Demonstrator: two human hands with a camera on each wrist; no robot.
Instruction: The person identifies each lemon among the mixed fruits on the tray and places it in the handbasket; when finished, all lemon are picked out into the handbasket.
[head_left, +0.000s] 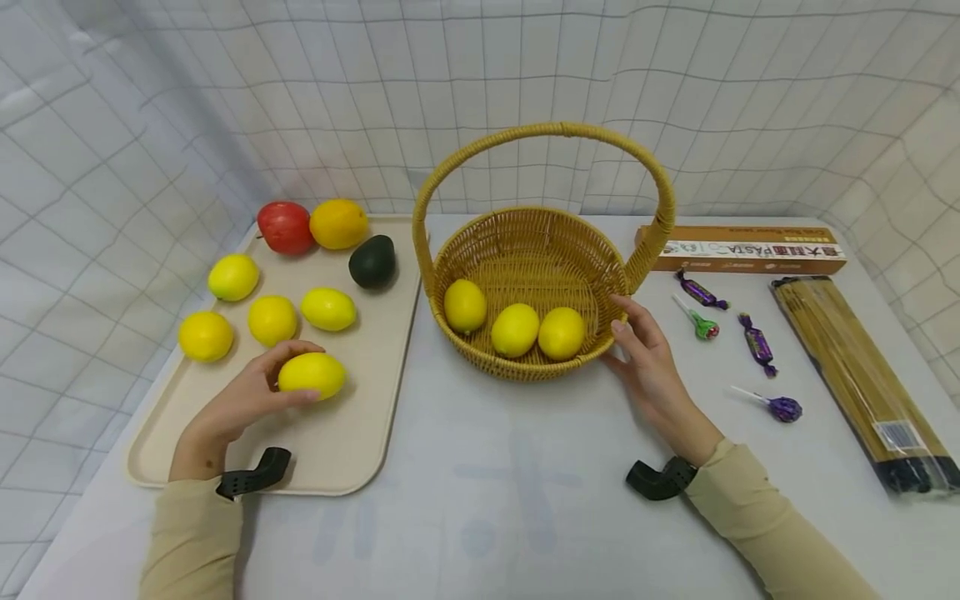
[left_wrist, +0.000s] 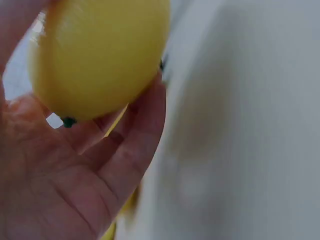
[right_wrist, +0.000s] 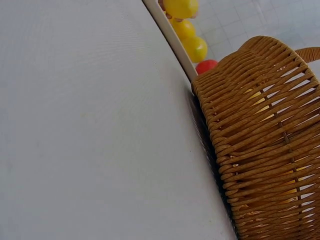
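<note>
My left hand (head_left: 251, 392) grips a yellow lemon (head_left: 312, 376) between thumb and fingers over the front part of the beige tray (head_left: 352, 450). Close up in the left wrist view, the lemon (left_wrist: 102, 55) shows a small dark green tip, and a shadow falls on the pale surface beside it. My right hand (head_left: 656, 379) holds the right rim of the wicker basket (head_left: 540, 271), thumb and fingertips at the edge. Three lemons (head_left: 515, 330) lie inside, along the basket's front and left. The right wrist view shows the basket's woven side (right_wrist: 265, 135), but no hand.
On the tray are several more lemons (head_left: 328, 309), a red fruit (head_left: 286, 227), an orange-yellow fruit (head_left: 339, 223) and a dark green avocado (head_left: 372, 262). Right of the basket lie a pasta box (head_left: 750, 250), wrapped candies (head_left: 757, 344), lollipops (head_left: 783, 408) and a noodle pack (head_left: 862, 375). The basket's tall handle (head_left: 562, 130) arches upward.
</note>
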